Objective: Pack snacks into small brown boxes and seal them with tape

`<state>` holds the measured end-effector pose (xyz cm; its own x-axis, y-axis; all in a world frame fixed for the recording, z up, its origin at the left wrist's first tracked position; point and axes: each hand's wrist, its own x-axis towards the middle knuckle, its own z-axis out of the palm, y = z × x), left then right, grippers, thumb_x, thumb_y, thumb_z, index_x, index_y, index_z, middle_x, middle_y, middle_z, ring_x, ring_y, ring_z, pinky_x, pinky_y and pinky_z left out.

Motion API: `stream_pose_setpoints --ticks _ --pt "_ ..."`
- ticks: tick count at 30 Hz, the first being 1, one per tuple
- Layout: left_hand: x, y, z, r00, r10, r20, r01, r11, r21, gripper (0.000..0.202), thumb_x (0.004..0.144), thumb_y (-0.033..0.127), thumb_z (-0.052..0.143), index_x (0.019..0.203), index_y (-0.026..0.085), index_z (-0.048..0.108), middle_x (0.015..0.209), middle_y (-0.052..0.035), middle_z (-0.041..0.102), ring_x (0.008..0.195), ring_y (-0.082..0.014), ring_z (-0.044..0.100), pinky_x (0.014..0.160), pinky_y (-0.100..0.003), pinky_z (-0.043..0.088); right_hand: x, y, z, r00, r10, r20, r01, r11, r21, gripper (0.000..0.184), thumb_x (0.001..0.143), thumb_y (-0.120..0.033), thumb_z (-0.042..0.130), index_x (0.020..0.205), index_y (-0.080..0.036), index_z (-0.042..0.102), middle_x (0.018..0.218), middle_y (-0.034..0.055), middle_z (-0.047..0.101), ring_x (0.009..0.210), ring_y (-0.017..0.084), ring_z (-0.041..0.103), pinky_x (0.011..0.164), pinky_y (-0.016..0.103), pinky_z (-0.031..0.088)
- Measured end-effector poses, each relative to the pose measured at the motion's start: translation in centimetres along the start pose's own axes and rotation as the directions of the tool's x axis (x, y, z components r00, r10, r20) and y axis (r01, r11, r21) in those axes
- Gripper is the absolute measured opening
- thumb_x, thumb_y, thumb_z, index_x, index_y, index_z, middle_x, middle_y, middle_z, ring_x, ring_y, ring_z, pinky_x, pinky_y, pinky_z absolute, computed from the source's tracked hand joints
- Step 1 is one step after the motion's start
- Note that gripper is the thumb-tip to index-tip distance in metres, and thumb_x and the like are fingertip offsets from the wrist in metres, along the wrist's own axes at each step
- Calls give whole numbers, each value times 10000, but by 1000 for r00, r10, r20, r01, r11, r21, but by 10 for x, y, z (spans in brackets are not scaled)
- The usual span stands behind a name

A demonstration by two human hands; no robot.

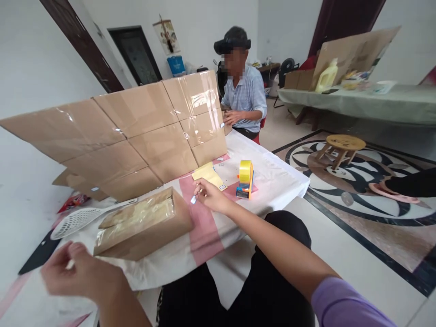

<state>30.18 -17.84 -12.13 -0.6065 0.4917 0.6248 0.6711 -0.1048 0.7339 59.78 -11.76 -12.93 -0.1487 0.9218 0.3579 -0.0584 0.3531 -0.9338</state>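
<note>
My right hand (213,196) pinches a small white label (194,199) between thumb and fingers, just right of a taped cardboard box (153,234). The box lies on the cloth-covered table, with clear shiny tape over its top. My left hand (73,274), slightly blurred, is raised at the near left of the box, apart from it. Its fingers are curled towards the thumb; anything between them is too unclear to make out. Beyond my right hand lies a yellow sheet (208,176) with a small label on it. A tape dispenser (244,179) with a yellow roll stands to the right.
A large creased cardboard panel (136,136) stands across the table's far side. At left lie a white slotted ladle (78,221) and a dark flat object (40,251). Across sits another person (245,93), a hand near the panel's edge. A wooden stool (344,143) stands right.
</note>
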Motion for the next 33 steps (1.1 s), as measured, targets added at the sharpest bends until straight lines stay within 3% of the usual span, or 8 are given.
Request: stream_pose_setpoints --ticks 3,6,10,15,20,24,27,33 --pt "8 -18 13 963 -266 -26 259 953 -154 492 838 478 603 1198 146 652 1238 -105 682 1158 -326 614 1051 -482 478 2 15 31 999 36 32 -36 999 -6 393 745 -8 533 1081 -209 488 837 -46 575 739 106 569 704 232 443" --pt "3 -31 25 948 -319 19 317 929 -189 465 856 450 553 1167 129 681 1173 -76 710 1121 -295 629 1036 -449 493 6 25 47 991 109 73 -107 994 -36 441 702 12 554 1082 -209 513 831 -55 566 708 101 555 673 217 429" --pt "5 -40 27 937 -347 35 346 910 -229 354 824 428 610 1059 187 718 1002 10 716 1025 -237 625 983 -380 508 13 34 52 989 96 109 -91 995 -51 455 707 10 549 1102 -214 516 827 -58 570 748 108 576 686 213 439" --pt "7 -41 29 934 -357 11 344 890 -300 378 800 376 573 1086 162 699 979 -6 666 995 -223 593 943 -371 483 17 45 51 991 123 57 -115 985 -129 422 717 20 536 1064 -218 506 820 -61 557 725 102 553 692 220 438" --pt "5 -39 31 937 -350 -4 327 876 -354 402 762 361 578 1067 129 699 924 -18 619 969 -215 564 926 -374 438 14 45 47 975 181 128 -192 978 78 420 682 19 506 1035 -209 516 828 -49 533 685 100 543 630 222 429" --pt "4 -35 30 936 -351 11 328 862 -386 397 766 378 574 1060 131 680 905 -10 590 948 -207 550 911 -369 431 10 35 39 913 289 290 -368 890 271 411 676 -53 560 1057 -205 545 823 -39 566 616 100 563 563 228 407" --pt "3 -33 29 935 -353 21 333 860 -386 389 774 386 566 1054 134 663 904 -6 576 952 -209 542 916 -369 424 8 29 33 882 353 313 -457 802 385 415 642 -107 617 1044 -198 580 803 -32 580 611 117 600 518 222 361" --pt "4 -26 28 939 -342 25 328 875 -356 365 785 393 542 1031 139 633 925 -11 550 954 -209 508 909 -369 390 5 16 27 838 303 454 -527 665 529 462 620 -144 770 1049 -189 603 759 -30 618 640 122 612 580 235 417"
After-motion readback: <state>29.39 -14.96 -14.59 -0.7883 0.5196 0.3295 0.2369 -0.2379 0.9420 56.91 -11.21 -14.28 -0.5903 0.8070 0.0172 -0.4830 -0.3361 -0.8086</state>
